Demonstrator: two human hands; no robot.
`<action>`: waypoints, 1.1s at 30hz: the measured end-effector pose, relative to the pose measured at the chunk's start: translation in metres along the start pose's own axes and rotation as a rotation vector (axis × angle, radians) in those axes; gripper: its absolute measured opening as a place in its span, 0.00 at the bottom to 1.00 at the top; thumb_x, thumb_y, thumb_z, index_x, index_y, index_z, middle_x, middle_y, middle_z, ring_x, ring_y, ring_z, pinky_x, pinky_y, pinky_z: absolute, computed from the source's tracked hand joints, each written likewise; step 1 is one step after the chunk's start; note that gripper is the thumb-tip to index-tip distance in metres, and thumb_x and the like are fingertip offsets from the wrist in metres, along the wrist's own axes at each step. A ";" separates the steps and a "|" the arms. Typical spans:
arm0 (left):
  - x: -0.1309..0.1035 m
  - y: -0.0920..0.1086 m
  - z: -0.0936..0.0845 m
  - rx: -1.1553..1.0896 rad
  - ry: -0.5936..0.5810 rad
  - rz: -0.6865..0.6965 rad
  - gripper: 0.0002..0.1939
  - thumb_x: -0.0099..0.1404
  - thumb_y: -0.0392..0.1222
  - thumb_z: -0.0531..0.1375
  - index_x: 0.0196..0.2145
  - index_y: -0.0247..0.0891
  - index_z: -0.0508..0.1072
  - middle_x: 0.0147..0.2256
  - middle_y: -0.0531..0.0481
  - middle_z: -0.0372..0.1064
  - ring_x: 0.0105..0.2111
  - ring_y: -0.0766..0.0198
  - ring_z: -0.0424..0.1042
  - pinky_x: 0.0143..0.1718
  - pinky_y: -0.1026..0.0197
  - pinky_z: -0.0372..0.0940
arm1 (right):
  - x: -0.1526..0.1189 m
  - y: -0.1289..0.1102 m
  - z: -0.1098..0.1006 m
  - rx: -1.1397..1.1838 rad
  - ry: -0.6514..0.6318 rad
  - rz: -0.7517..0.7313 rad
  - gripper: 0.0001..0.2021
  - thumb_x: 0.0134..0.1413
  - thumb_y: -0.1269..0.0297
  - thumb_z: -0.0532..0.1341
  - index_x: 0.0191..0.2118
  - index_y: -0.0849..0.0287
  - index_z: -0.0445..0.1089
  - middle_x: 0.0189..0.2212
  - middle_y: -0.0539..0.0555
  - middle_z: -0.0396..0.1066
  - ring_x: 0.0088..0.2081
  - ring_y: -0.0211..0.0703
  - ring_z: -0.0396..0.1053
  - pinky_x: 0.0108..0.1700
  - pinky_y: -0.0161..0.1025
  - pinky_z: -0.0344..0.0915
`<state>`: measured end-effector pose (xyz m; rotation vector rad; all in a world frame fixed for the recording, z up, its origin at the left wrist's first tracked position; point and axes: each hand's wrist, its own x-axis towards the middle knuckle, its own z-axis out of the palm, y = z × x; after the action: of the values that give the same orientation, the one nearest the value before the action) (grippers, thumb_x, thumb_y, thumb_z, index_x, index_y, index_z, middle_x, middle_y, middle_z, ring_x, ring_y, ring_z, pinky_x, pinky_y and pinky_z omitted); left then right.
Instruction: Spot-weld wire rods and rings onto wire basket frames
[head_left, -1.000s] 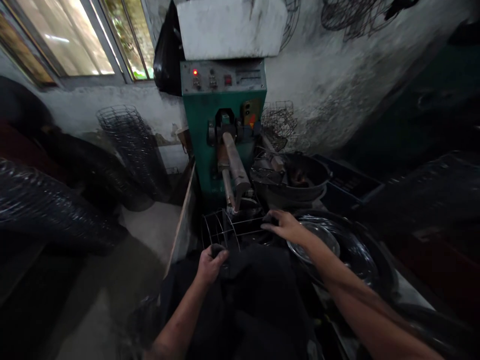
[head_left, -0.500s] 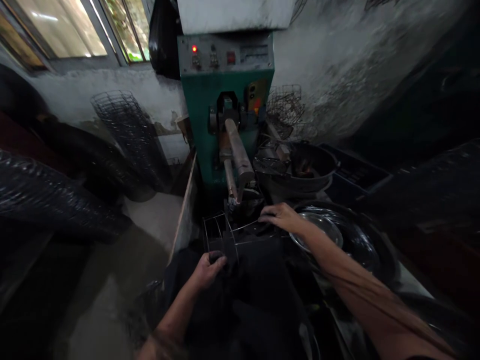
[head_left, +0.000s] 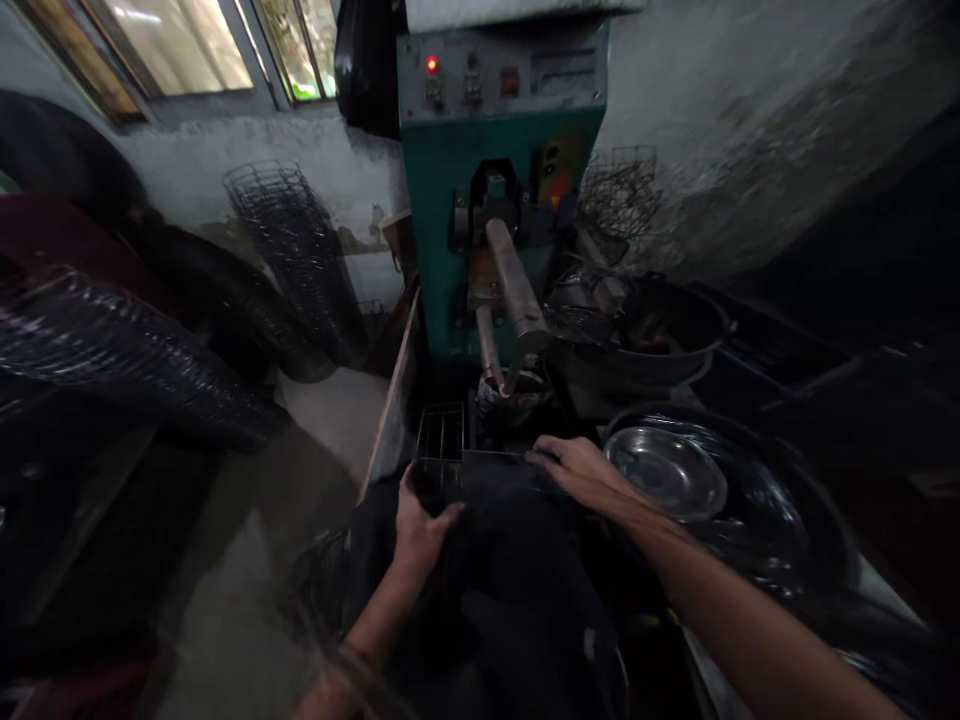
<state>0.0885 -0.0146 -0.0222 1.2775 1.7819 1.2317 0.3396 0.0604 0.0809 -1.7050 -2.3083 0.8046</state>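
Observation:
A small wire frame lies over my lap, just below the tips of the welding machine's two arms. My left hand is at the frame's near left side, thumb apart from the fingers, which are partly hidden in the dark. Further right, my right hand is closed in a pinch on the end of a thin wire that runs left toward the frame. The green machine stands straight ahead with a red light lit on its panel.
A round metal dish sits in a large dark basin at the right. Behind it is another dark pan. Stacked wire baskets lean at the left, beside a board edge.
The view has shifted, so the machine appears further right and higher. The wire frame now lies flatter and lower between my hands. My left hand's thumb and fingers have spread apart.

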 end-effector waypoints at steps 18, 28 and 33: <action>-0.018 -0.047 0.012 0.081 0.044 0.106 0.49 0.47 0.47 0.68 0.62 0.33 0.52 0.59 0.34 0.56 0.60 0.44 0.56 0.61 0.43 0.52 | -0.038 -0.043 0.061 -0.327 -0.096 -0.148 0.25 0.52 0.78 0.50 0.57 0.64 0.65 0.52 0.63 0.69 0.49 0.51 0.69 0.48 0.42 0.66; -0.024 -0.036 0.014 0.096 0.062 0.113 0.44 0.47 0.46 0.67 0.59 0.31 0.57 0.55 0.34 0.60 0.57 0.45 0.60 0.59 0.45 0.55 | -0.016 -0.022 0.038 -0.181 -0.175 -0.356 0.22 0.50 0.75 0.53 0.49 0.55 0.72 0.40 0.55 0.76 0.40 0.46 0.72 0.42 0.37 0.65; -0.028 -0.037 0.018 0.148 0.088 0.106 0.46 0.47 0.46 0.67 0.60 0.30 0.55 0.55 0.34 0.60 0.58 0.44 0.59 0.59 0.44 0.54 | 0.049 -0.008 -0.015 -0.254 -0.178 -0.447 0.11 0.54 0.66 0.57 0.39 0.54 0.76 0.36 0.53 0.76 0.39 0.45 0.71 0.39 0.36 0.62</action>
<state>0.0997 -0.0383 -0.0641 1.4371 1.9202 1.2497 0.3225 0.1087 0.0887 -1.1490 -2.8644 0.6121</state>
